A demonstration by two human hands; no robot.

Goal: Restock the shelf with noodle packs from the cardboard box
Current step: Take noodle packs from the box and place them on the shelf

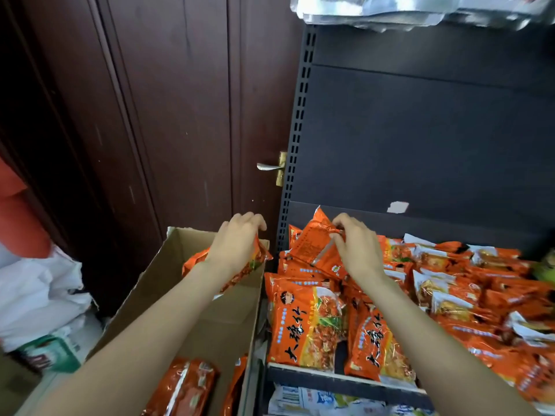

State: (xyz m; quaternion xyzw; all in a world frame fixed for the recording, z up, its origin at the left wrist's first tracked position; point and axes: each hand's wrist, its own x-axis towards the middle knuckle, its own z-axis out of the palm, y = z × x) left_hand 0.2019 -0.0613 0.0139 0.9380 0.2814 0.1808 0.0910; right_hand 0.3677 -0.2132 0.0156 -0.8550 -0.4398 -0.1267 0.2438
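An open cardboard box (180, 274) sits at lower left beside a dark metal shelf (345, 382). My left hand (237, 241) grips an orange noodle pack (198, 262) over the far end of the box. My right hand (354, 244) pinches the top edge of another orange noodle pack (312, 244), tilted on its back side, above the shelf's left rear corner. Several orange packs (306, 322) lie stacked across the shelf. More packs (183, 388) remain at the near end of the box.
A dark wooden door with a metal handle (268, 166) stands behind the box. White plastic bags (39, 295) and a green carton (51, 352) lie at the left. The shelf's black back panel (420, 130) rises behind the packs; pale packets (318, 400) fill the shelf below.
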